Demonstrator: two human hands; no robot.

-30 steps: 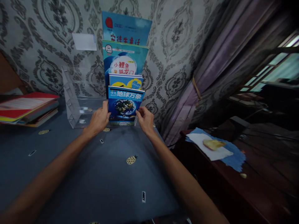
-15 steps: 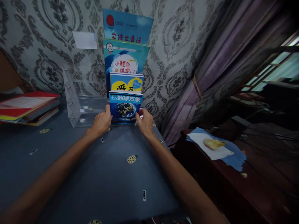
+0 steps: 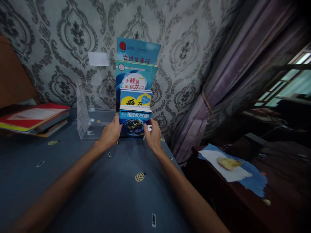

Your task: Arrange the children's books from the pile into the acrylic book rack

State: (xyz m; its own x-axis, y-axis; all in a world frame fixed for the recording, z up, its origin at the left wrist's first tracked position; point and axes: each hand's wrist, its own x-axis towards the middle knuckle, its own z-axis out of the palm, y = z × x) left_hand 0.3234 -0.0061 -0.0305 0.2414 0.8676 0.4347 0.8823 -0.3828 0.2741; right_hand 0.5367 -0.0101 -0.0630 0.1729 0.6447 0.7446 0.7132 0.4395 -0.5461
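A blue book with a globe on its cover (image 3: 132, 126) stands upright in the front row of a clear tiered rack (image 3: 83, 113). My left hand (image 3: 111, 130) grips its left edge, and my right hand (image 3: 153, 133) grips its right edge, thumbs toward the cover. Behind it rise a yellow-and-blue book (image 3: 136, 98), a teal book with a white circle (image 3: 136, 76) and, tallest at the back, a light blue book (image 3: 138, 51). The rack's left part holds no books, and a white label (image 3: 98, 59) sits at its top.
A stack of books and folders (image 3: 36, 118) lies on the table (image 3: 97, 194) at left, beside a brown panel (image 3: 14, 77). Patterned wallpaper is behind. A tied purple curtain (image 3: 201, 113) hangs at right, above a dark red surface with a blue cloth (image 3: 257, 181).
The view has tilted upward, so everything appears lower. Both hands stay on the globe book, whose top now leans slightly toward me, showing white page edges behind it.
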